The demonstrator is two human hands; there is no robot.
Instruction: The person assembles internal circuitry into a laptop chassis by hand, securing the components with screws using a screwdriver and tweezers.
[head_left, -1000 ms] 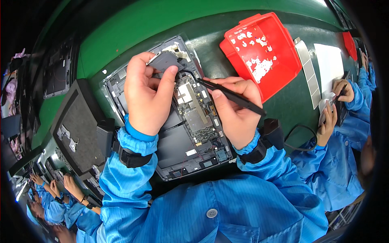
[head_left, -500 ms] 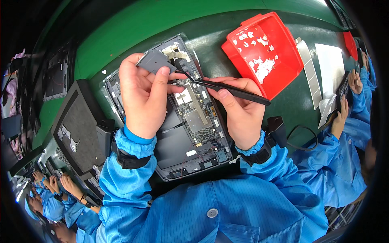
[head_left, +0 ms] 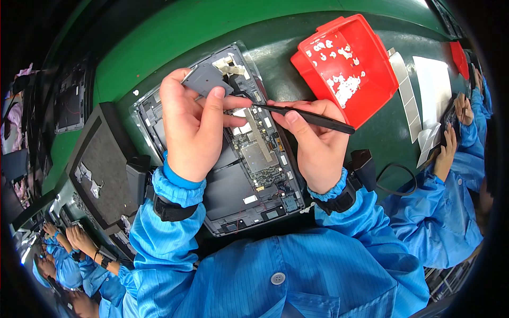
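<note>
A flat gray piece [head_left: 204,80] tilts over an open computer [head_left: 229,185] in the middle. Black tweezers [head_left: 318,119] slant right of center.

Circuit board [head_left: 258,155] and smocks [head_left: 436,222] show a workshop.

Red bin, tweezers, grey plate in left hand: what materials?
Red bin: likely moulded plastic, slightly glossy; uniform colour, rounded rim.
Tweezers: matte-looking black; coated metal or plastic, can't tell.
Grey plate: dull, smooth, thin-looking; possibly painted metal or plastic.

A green tabletop [head_left: 278,61] curves across twelve o'clock, glossy with reflections; a white light [head_left: 26,253] glares at eight o'clock, and metal bars [head_left: 449,282] show at four.
</note>
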